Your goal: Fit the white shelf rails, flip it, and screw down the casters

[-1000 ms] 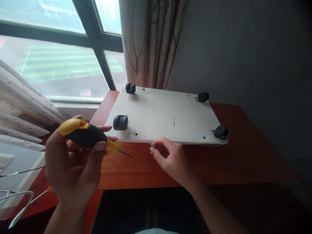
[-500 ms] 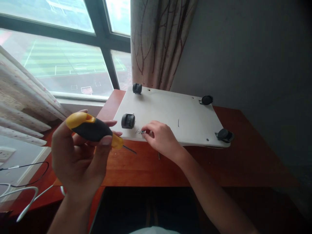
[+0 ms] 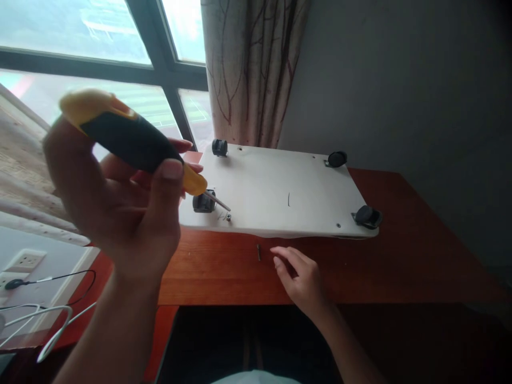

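My left hand [image 3: 132, 213] is wrapped round a yellow and black screwdriver [image 3: 130, 136], raised at the left. Its metal shaft slants down to the right, with the tip appearing above a small metal fastener [image 3: 228, 217] on the white board [image 3: 260, 186]; whether they touch I cannot tell. Over the table in front of the board is my right hand [image 3: 302, 274], thumb and forefinger apart with nothing visible between them. A small bolt [image 3: 259, 252] lies just left of its fingertips. Black casters [image 3: 204, 201] sit at the board's corners.
The board rests on a reddish-brown wooden table [image 3: 400, 229]. Behind it hang a patterned curtain [image 3: 248, 69] and a grey wall. A window [image 3: 76, 32] is at the left. Cables [image 3: 64, 309] run from a wall socket [image 3: 28, 260] at the lower left.
My right hand has left the fastener on the board and moved down and right, beside the bolt. My left hand has lifted, bringing the screwdriver tip up over the board.
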The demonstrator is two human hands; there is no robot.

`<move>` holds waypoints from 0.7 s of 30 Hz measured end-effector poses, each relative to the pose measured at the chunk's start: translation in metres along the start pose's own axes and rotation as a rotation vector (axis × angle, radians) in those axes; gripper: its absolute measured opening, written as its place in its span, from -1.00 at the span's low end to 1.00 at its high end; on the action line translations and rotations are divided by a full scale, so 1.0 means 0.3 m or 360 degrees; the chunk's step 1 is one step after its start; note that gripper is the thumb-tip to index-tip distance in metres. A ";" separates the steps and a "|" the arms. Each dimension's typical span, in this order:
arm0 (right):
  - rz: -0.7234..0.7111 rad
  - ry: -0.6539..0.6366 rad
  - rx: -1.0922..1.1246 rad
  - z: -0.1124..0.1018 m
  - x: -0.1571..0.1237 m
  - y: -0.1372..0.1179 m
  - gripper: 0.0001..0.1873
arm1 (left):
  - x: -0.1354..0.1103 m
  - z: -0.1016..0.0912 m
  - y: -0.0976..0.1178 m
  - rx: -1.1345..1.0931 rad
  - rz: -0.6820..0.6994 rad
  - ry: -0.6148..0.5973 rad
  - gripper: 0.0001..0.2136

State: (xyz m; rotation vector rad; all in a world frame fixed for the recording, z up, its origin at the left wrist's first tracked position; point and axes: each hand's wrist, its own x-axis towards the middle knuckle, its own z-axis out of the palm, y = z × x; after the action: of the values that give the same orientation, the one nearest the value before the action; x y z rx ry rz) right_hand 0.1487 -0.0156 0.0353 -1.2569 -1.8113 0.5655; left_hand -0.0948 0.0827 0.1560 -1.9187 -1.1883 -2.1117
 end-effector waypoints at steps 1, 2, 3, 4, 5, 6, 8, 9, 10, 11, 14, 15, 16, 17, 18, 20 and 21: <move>0.0044 0.0011 -0.0005 0.000 -0.026 0.025 -0.75 | 0.005 0.012 -0.002 -0.0030 0.0098 -0.0058 -0.41; 0.0090 0.0021 -0.0010 0.000 -0.048 0.049 -0.75 | 0.008 0.021 -0.004 -0.0052 0.0171 -0.0115 -0.43; 0.0133 0.0030 -0.0016 -0.001 -0.067 0.069 -0.75 | 0.008 0.027 -0.005 -0.0055 0.0212 -0.0157 -0.45; 0.0167 0.0042 -0.0023 -0.002 -0.082 0.085 -0.76 | 0.007 0.030 -0.007 -0.0034 0.0213 -0.0169 -0.47; 0.0193 0.0056 -0.0028 -0.004 -0.094 0.098 -0.76 | 0.006 0.031 -0.010 -0.0004 0.0213 -0.0164 -0.49; 0.0212 0.0069 -0.0033 -0.005 -0.101 0.107 -0.76 | 0.005 0.030 -0.014 0.0022 0.0220 -0.0146 -0.49; 0.0233 0.0092 -0.0036 -0.006 -0.107 0.117 -0.75 | 0.004 0.029 -0.023 0.0043 0.0246 -0.0101 -0.48; 0.0238 0.0098 -0.0032 -0.005 -0.106 0.119 -0.75 | 0.004 0.029 -0.025 0.0040 0.0251 -0.0089 -0.46; 0.0240 0.0101 -0.0026 -0.004 -0.105 0.119 -0.74 | 0.004 0.029 -0.024 0.0034 0.0243 -0.0088 -0.44; 0.0242 0.0101 -0.0018 -0.002 -0.103 0.119 -0.74 | 0.003 0.029 -0.020 0.0027 0.0224 -0.0102 -0.43; 0.0253 0.0086 0.0000 0.002 -0.100 0.117 -0.74 | -0.005 0.031 0.006 0.0003 0.0137 -0.0153 -0.45; 0.0259 0.0083 0.0000 0.002 -0.101 0.117 -0.74 | -0.008 0.031 0.017 -0.0003 0.0119 -0.0167 -0.47; 0.0264 0.0082 -0.0002 0.002 -0.102 0.117 -0.74 | -0.012 0.031 0.027 -0.0005 0.0099 -0.0170 -0.48; 0.0267 0.0081 -0.0006 0.001 -0.103 0.117 -0.74 | -0.015 0.030 0.035 -0.0006 0.0088 -0.0174 -0.48; 0.0267 0.0081 -0.0008 0.001 -0.104 0.117 -0.74 | -0.018 0.030 0.042 -0.0002 0.0084 -0.0182 -0.49; 0.0263 0.0073 -0.0008 0.000 -0.106 0.117 -0.74 | -0.019 0.031 0.050 -0.0022 0.0096 -0.0207 -0.47; 0.0263 0.0069 -0.0005 -0.001 -0.106 0.116 -0.74 | -0.018 0.032 0.052 -0.0041 0.0114 -0.0228 -0.45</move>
State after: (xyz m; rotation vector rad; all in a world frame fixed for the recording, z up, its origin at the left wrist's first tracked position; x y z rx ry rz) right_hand 0.1723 -0.0309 -0.0028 -1.4189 -1.6832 0.6215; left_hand -0.0775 0.0748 0.1586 -2.1221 -1.1018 -1.9940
